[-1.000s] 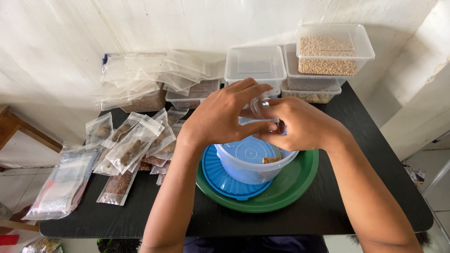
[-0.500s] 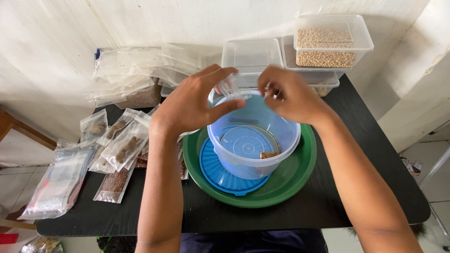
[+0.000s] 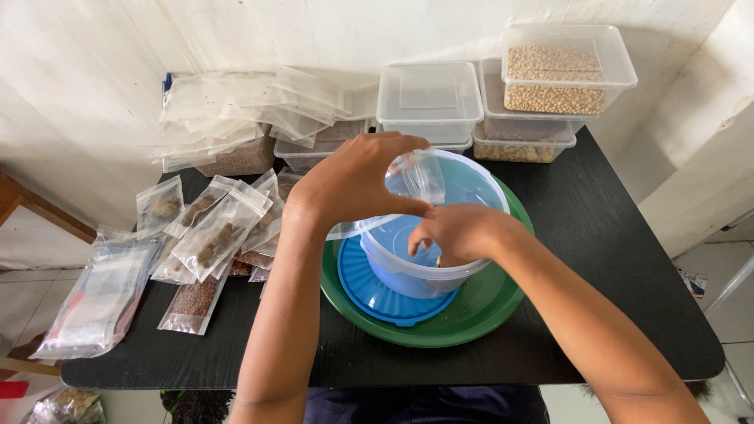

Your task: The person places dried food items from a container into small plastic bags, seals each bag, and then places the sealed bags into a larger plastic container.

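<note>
Over the round translucent tub (image 3: 471,267) at the centre of the black table (image 3: 613,259), the left hand (image 3: 353,177) pinches a small clear plastic bag (image 3: 416,174) by its rim. The right hand (image 3: 452,232) dips inside the tub, fingers curled; what its grip holds cannot be told. The tub sits on a ribbed blue lid (image 3: 385,294) in a glossy green dish (image 3: 479,314).

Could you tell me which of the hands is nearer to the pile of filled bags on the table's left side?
Left. The left hand holds a small clear bag over the tub, closer to the filled bags. The right hand reaches into the tub, farther away.
</note>
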